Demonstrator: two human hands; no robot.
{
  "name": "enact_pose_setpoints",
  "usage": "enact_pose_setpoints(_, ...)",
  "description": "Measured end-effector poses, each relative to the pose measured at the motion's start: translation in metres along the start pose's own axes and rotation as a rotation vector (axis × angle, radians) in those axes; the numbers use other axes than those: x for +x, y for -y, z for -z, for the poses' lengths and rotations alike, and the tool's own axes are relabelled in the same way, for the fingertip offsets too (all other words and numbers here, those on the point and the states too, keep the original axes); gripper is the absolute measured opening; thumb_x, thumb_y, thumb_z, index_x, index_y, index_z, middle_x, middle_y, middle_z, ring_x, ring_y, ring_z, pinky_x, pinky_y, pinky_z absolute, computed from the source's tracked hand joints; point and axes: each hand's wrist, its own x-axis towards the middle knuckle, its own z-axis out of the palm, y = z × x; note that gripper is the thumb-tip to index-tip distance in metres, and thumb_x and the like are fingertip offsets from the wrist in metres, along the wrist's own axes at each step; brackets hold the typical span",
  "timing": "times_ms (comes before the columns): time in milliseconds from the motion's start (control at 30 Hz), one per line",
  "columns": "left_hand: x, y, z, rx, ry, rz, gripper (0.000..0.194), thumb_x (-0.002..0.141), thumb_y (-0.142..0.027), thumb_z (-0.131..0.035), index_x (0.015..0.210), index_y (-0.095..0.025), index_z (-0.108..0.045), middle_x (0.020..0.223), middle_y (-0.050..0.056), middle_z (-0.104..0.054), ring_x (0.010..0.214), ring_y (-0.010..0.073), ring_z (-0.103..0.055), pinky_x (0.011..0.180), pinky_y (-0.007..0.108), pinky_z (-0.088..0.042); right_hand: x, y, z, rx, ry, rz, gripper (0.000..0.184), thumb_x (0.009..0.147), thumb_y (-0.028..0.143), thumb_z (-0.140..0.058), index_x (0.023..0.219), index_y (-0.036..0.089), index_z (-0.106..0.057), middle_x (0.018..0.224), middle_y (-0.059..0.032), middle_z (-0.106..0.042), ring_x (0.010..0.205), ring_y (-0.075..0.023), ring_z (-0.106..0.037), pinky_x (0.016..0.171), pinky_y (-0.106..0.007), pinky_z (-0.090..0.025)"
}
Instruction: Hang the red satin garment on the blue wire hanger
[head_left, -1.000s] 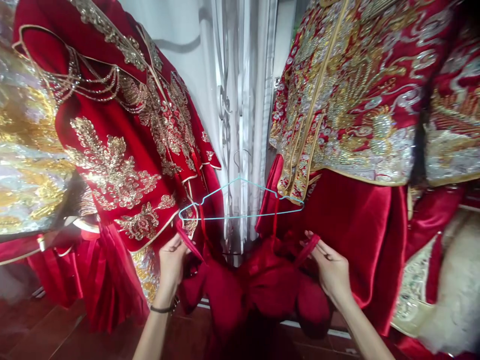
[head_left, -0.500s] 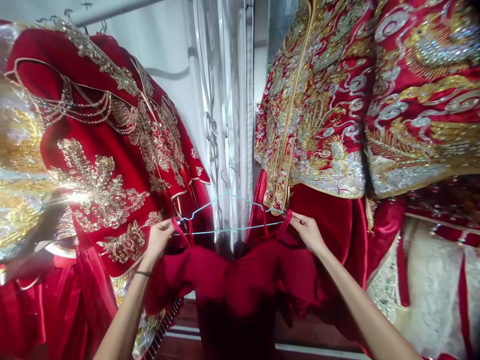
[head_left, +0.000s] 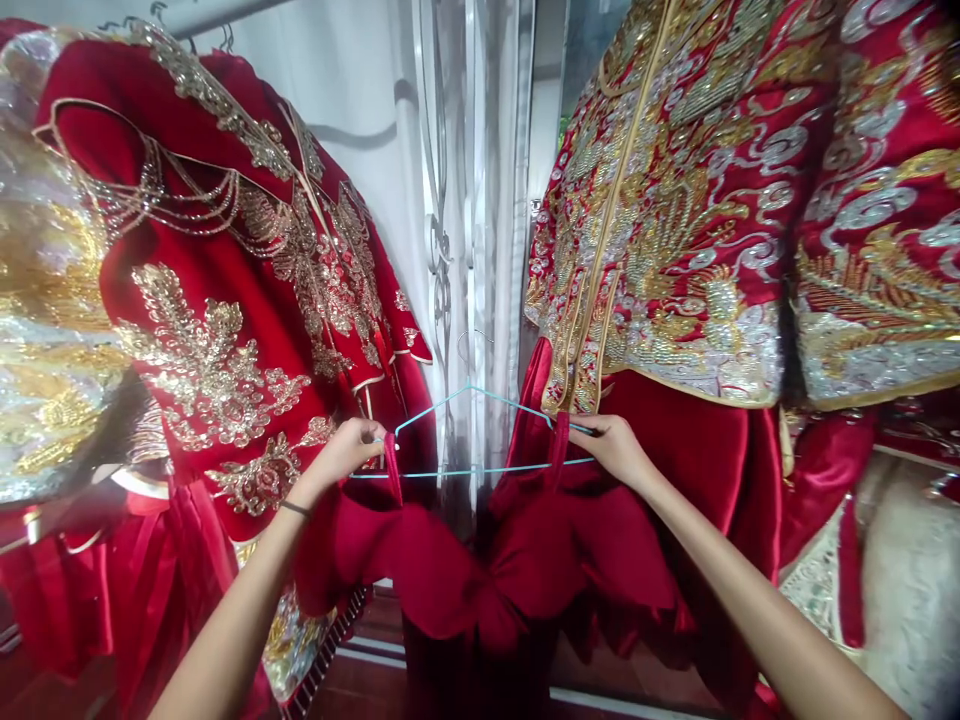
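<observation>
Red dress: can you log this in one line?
left hand: at left strap | right hand: at right strap | red dress: straps at light-blue wire hanger

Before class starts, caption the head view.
Left hand and right hand hold the straps of a red dress at a blue hanger.

"Anything worn on the left arm (head_left: 240, 595)?"

"Just a dark band (head_left: 296, 508), thin and narrow, looped around it. Bracelet or hair tie, I can't tell which."

"And either side of the band?"

"Bare both ways: the left hand (head_left: 349, 450) beyond it, slender forearm behind it, smooth and tapering toward the band."

"The right arm (head_left: 742, 570)?"

"Well apart from the band, equally slim, and bare from the right hand (head_left: 613, 450) back."
</observation>
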Motion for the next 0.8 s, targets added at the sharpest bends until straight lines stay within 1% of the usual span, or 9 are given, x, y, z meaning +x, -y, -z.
enact_pose_setpoints(167, -0.008, -0.004, -0.005, 0.283, 0.023, -0.031, 0.013, 0.073, -0.023, -0.048, 0.066, -0.017, -0.056, 0.056, -0.003, -0.054, 0.053, 0.011, -0.048, 0.053, 0.022, -0.035, 0.013, 0.01, 0.0, -0.337, 0.151, 0.001, 0.031, 0.074, 0.04, -0.052, 0.079, 0.017, -0.071, 0.078, -0.0053, -0.07, 0.075, -0.0245, -0.064, 0.067, -0.031, -0.047)
enact_pose_setpoints(233, -0.011, -0.003, -0.008, 0.361, 0.015, -0.032, 0.014, 0.076, -0.026, -0.047, 0.075, -0.018, -0.058, 0.064, 0.0, -0.059, 0.059, 0.0135, -0.052, 0.057, 0.024, -0.038, 0.014, 0.013, 0.002, -0.491, 0.194, -0.005, 0.03, 0.074, 0.038, -0.052, 0.087, 0.018, -0.07, 0.078, -0.0052, -0.07, 0.072, -0.0227, -0.064, 0.067, -0.03, -0.047)
enact_pose_setpoints(300, -0.018, 0.0, -0.011, 0.395, -0.01, -0.03, 0.022, 0.078, -0.031, -0.048, 0.093, -0.019, -0.058, 0.083, 0.004, -0.064, 0.074, 0.0178, -0.058, 0.068, 0.028, -0.043, 0.011, 0.012, 0.004, -0.553, 0.235, 0.001, 0.038, 0.072, 0.036, -0.055, 0.104, 0.019, -0.065, 0.082, -0.0053, -0.07, 0.073, -0.0219, -0.064, 0.069, -0.03, -0.048)
enact_pose_setpoints(367, -0.029, 0.006, -0.012, 0.368, -0.064, -0.031, 0.038, 0.078, -0.034, -0.049, 0.114, -0.021, -0.05, 0.111, 0.009, -0.06, 0.099, 0.022, -0.056, 0.085, 0.034, -0.043, 0.004, 0.005, 0.006, -0.527, 0.237, 0.05, 0.05, 0.071, 0.035, -0.057, 0.118, 0.019, -0.056, 0.096, -0.0063, -0.068, 0.085, -0.0222, -0.063, 0.077, -0.032, -0.048)
enact_pose_setpoints(467, -0.052, 0.021, -0.013, 0.246, -0.194, -0.003, 0.049, 0.081, -0.035, -0.045, 0.127, -0.02, -0.034, 0.129, 0.012, -0.046, 0.119, 0.0213, -0.043, 0.1, 0.038, -0.034, -0.012, -0.012, 0.01, -0.457, 0.121, 0.12, 0.052, 0.073, 0.035, -0.052, 0.121, 0.016, -0.052, 0.116, -0.0095, -0.06, 0.107, -0.0229, -0.055, 0.091, -0.034, -0.042)
enact_pose_setpoints(567, -0.075, 0.039, -0.014, 0.152, -0.185, 0.016, 0.045, 0.083, -0.033, -0.042, 0.126, -0.02, -0.033, 0.13, 0.012, -0.044, 0.119, 0.0199, -0.042, 0.1, 0.037, -0.035, -0.024, -0.017, 0.009, -0.467, -0.122, 0.13, 0.043, 0.076, 0.034, -0.048, 0.11, 0.011, -0.06, 0.11, -0.0131, -0.063, 0.103, -0.0248, -0.057, 0.09, -0.038, -0.043)
enact_pose_setpoints(633, -0.083, 0.048, -0.015, 0.133, -0.08, 0.013, 0.043, 0.083, -0.032, -0.042, 0.125, -0.022, -0.036, 0.131, 0.01, -0.044, 0.121, 0.0201, -0.041, 0.101, 0.037, -0.034, -0.023, 0.0, -0.004, -0.478, -0.284, 0.183, 0.035, 0.079, 0.033, -0.046, 0.102, 0.013, -0.063, 0.101, -0.0114, -0.066, 0.095, -0.024, -0.059, 0.087, -0.039, -0.045)
enact_pose_setpoints(700, -0.084, 0.055, -0.016, 0.12, 0.015, 0.022, 0.037, 0.084, -0.032, -0.042, 0.12, -0.024, -0.044, 0.124, 0.007, -0.051, 0.115, 0.0204, -0.047, 0.099, 0.037, -0.036, -0.014, 0.033, -0.03, -0.473, -0.327, 0.312, 0.029, 0.082, 0.029, -0.045, 0.1, 0.016, -0.064, 0.097, -0.008, -0.067, 0.09, -0.0215, -0.058, 0.085, -0.037, -0.044)
enact_pose_setpoints(800, -0.077, 0.06, -0.017, 0.103, 0.043, 0.024, 0.028, 0.084, -0.033, -0.041, 0.107, -0.022, -0.053, 0.106, 0.005, -0.061, 0.099, 0.0197, -0.054, 0.092, 0.035, -0.041, 0.013, 0.095, -0.091, -0.488, -0.07, 0.566, 0.025, 0.085, 0.021, -0.043, 0.098, 0.019, -0.064, 0.1, -0.0052, -0.066, 0.092, -0.0183, -0.055, 0.086, -0.033, -0.04)
